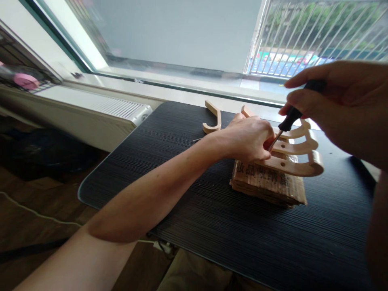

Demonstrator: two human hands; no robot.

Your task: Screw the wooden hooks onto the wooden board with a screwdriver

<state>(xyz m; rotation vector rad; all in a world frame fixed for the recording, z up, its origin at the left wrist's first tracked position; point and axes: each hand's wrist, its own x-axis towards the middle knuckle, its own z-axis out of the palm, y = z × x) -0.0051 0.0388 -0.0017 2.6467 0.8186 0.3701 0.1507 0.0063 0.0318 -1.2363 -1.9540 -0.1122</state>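
Note:
My right hand (339, 101) grips the black handle of a screwdriver (292, 118), tilted with its metal shaft pointing down and left. The tip meets the wooden pieces beside my left fingers; exactly what it touches is hidden. My left hand (251, 135) is closed over several curved, pale wooden hooks (303, 166), pressing them on a cardboard block (269, 184) with dark printed characters. Round holes show in the hooks' flat parts. Left of that hand, a separate wooden hook (217, 117) lies on the black table, and a thin metal piece, perhaps a screw (198, 140), lies near it.
The black wood-grain table (333, 230) stands against a windowsill (182, 89). At the left is a white radiator (100, 109), with a pink object (26, 81) beyond it. A pale cable (36, 212) runs across the floor. Barred glass shows at upper right.

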